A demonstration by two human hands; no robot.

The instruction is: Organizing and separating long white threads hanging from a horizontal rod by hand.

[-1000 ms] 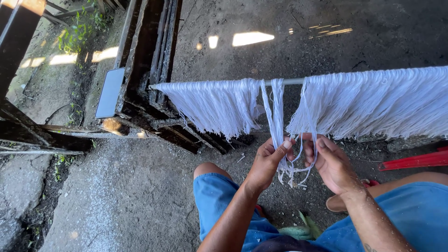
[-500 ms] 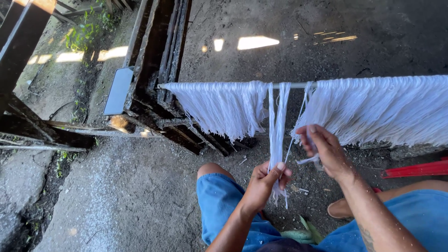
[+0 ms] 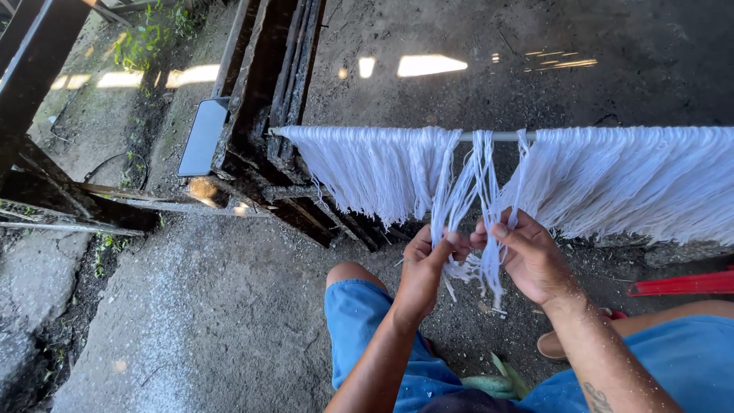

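Head view: my left hand (image 3: 423, 264) and right hand (image 3: 529, 256) pinch a few white strands (image 3: 478, 183) hanging from the rod (image 3: 501, 136), keeping them separated from the neighbouring fringe (image 3: 634, 180).

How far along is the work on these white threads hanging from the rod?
Dense white fringe already hangs on the rod to the left, and a wider white mass to the right. In hand: the left hand and right hand pinch a few loose strands in the gap between. Whether either hanging mass is finished cannot be told.
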